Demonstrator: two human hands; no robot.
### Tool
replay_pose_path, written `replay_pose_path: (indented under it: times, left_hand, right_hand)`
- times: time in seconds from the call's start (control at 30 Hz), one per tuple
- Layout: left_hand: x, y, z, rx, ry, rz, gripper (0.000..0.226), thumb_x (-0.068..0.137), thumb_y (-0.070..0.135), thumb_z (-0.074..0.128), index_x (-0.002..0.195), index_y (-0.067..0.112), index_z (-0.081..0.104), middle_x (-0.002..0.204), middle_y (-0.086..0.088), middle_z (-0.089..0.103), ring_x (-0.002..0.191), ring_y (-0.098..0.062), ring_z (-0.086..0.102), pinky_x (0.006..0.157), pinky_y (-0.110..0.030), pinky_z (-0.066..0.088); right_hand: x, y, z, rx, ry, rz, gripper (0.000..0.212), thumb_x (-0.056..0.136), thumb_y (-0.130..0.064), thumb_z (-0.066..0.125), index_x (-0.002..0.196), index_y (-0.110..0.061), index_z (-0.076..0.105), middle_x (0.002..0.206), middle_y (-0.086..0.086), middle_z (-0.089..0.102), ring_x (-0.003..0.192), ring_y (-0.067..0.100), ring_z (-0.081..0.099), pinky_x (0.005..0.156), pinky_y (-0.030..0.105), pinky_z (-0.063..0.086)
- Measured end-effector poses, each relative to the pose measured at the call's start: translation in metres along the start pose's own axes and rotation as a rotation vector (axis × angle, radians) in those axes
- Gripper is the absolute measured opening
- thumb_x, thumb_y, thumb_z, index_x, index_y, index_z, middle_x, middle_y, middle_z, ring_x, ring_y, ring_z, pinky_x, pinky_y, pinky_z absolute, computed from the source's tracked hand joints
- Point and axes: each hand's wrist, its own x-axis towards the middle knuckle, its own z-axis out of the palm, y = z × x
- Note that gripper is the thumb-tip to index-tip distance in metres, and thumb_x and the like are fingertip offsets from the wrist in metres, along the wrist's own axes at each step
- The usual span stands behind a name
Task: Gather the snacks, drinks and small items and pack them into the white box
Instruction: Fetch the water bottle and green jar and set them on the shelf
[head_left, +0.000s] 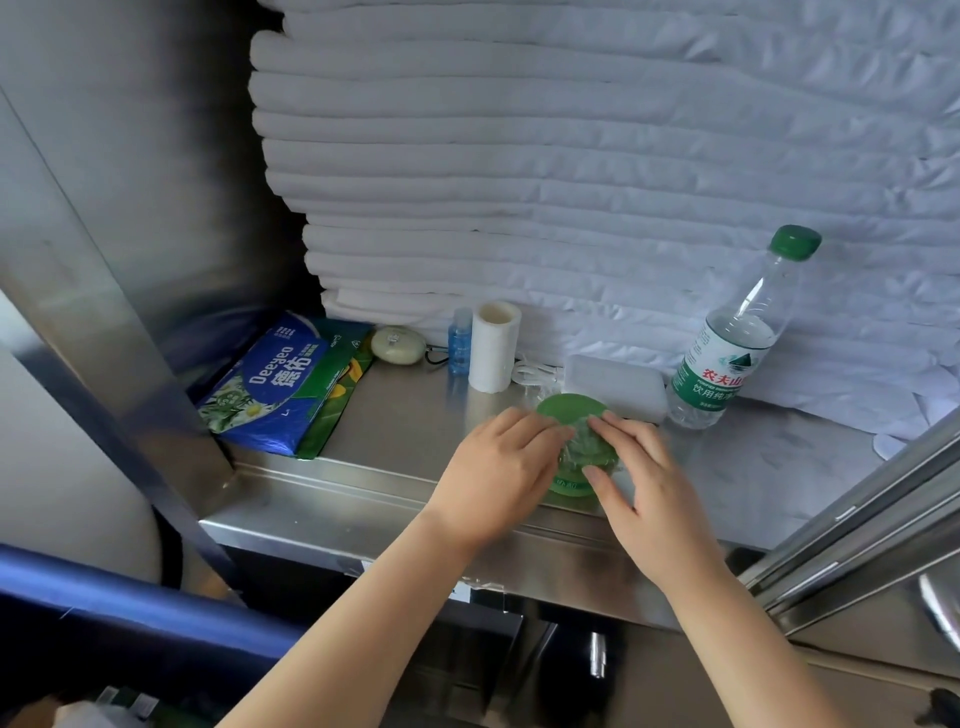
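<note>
Now our left hand (498, 467) and right hand (641, 483) curl their fingers round a green disc-shaped pack (569, 415), wrapped in crinkly clear film, possibly stacked.

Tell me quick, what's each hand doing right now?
Left hand: holding the green wrapped tub.
Right hand: gripping the same green wrapped tub.

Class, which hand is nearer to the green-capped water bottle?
Right. The right hand, gripping the green wrapped pack, lies just left of the water bottle; the left hand holds the pack's other side, farther left.
</note>
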Motion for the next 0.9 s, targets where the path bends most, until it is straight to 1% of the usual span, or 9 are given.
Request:
replay_pose_path:
  times: [0.07, 0.13, 0.2, 0.27, 0.37, 0.57, 0.73, 0.8, 0.9]
  left_hand:
    - [-0.009, 0.001, 0.003, 0.003, -0.055, -0.015, 0.030, 0.088, 0.012, 0.057, 0.116, 0.005, 0.065, 0.113, -0.010, 0.064, 0.101, -0.028, 0.061, 0.083, -0.037, 0.052]
    - [-0.018, 0.000, 0.005, -0.010, -0.095, -0.087, 0.040, 0.088, 0.016, 0.057, 0.127, 0.008, 0.058, 0.126, -0.008, 0.058, 0.119, -0.026, 0.053, 0.095, -0.037, 0.047]
    - [-0.026, -0.003, 0.003, -0.016, -0.106, -0.145, 0.044, 0.089, 0.020, 0.056, 0.132, 0.010, 0.053, 0.133, -0.006, 0.053, 0.128, -0.023, 0.045, 0.103, -0.036, 0.041]
    - [-0.032, -0.008, -0.003, 0.011, -0.095, -0.176, 0.045, 0.088, 0.022, 0.053, 0.132, 0.012, 0.052, 0.134, -0.005, 0.053, 0.129, -0.021, 0.044, 0.107, -0.036, 0.036]
    - [-0.041, -0.021, -0.018, 0.067, -0.058, -0.245, 0.044, 0.085, 0.019, 0.052, 0.128, 0.014, 0.055, 0.131, -0.002, 0.055, 0.127, -0.018, 0.046, 0.109, -0.039, 0.033]
    - [-0.059, -0.054, -0.043, 0.169, 0.013, -0.387, 0.039, 0.082, 0.014, 0.048, 0.119, 0.010, 0.060, 0.125, -0.003, 0.058, 0.124, -0.019, 0.049, 0.109, -0.041, 0.033]
    - [-0.054, -0.075, -0.056, 0.250, 0.015, -0.529, 0.039, 0.084, 0.013, 0.040, 0.115, 0.006, 0.062, 0.121, -0.006, 0.061, 0.120, -0.022, 0.054, 0.109, -0.042, 0.034]
    - [-0.051, -0.085, -0.059, 0.279, 0.009, -0.563, 0.035, 0.083, 0.008, 0.049, 0.116, 0.005, 0.061, 0.121, -0.008, 0.061, 0.119, -0.024, 0.054, 0.110, -0.039, 0.032]
    - [-0.047, -0.095, -0.061, 0.298, 0.005, -0.605, 0.037, 0.080, 0.003, 0.060, 0.117, 0.004, 0.060, 0.122, -0.009, 0.061, 0.120, -0.025, 0.054, 0.108, -0.035, 0.027]
  right_hand:
    - [0.002, 0.000, 0.001, 0.014, 0.007, 0.005, 0.049, 0.087, -0.043, 0.048, 0.130, -0.020, 0.054, 0.125, -0.018, 0.046, 0.118, 0.001, 0.047, 0.096, 0.020, 0.039]
    - [0.005, -0.003, 0.003, 0.037, 0.019, 0.015, 0.047, 0.087, -0.041, 0.053, 0.129, -0.021, 0.055, 0.124, -0.015, 0.048, 0.117, 0.003, 0.049, 0.095, 0.022, 0.041]
    - [0.009, -0.009, 0.008, 0.063, 0.021, 0.012, 0.046, 0.086, -0.038, 0.057, 0.128, -0.020, 0.056, 0.123, -0.012, 0.050, 0.118, 0.004, 0.049, 0.098, 0.021, 0.039]
    - [0.015, -0.017, 0.016, 0.075, 0.000, 0.003, 0.045, 0.087, -0.034, 0.061, 0.128, -0.019, 0.056, 0.124, -0.011, 0.051, 0.119, 0.004, 0.048, 0.099, 0.020, 0.038]
    - [0.025, -0.033, 0.032, 0.058, -0.048, -0.043, 0.045, 0.087, -0.032, 0.062, 0.130, -0.019, 0.056, 0.125, -0.011, 0.050, 0.118, 0.004, 0.048, 0.098, 0.016, 0.036]
    - [0.053, -0.067, 0.071, 0.050, -0.097, -0.152, 0.045, 0.087, -0.027, 0.064, 0.130, -0.016, 0.057, 0.121, -0.004, 0.055, 0.114, 0.009, 0.050, 0.093, 0.017, 0.039]
    - [0.080, -0.086, 0.099, 0.029, -0.116, -0.189, 0.044, 0.089, -0.028, 0.062, 0.131, -0.014, 0.055, 0.123, -0.001, 0.055, 0.114, 0.016, 0.053, 0.087, 0.029, 0.049]
    - [0.090, -0.090, 0.107, 0.009, -0.130, -0.207, 0.045, 0.090, -0.027, 0.060, 0.132, -0.014, 0.054, 0.124, 0.000, 0.054, 0.113, 0.017, 0.053, 0.087, 0.028, 0.048]
    - [0.103, -0.092, 0.115, 0.000, -0.152, -0.219, 0.045, 0.092, -0.027, 0.059, 0.134, -0.014, 0.052, 0.124, 0.001, 0.053, 0.112, 0.018, 0.052, 0.090, 0.028, 0.046]
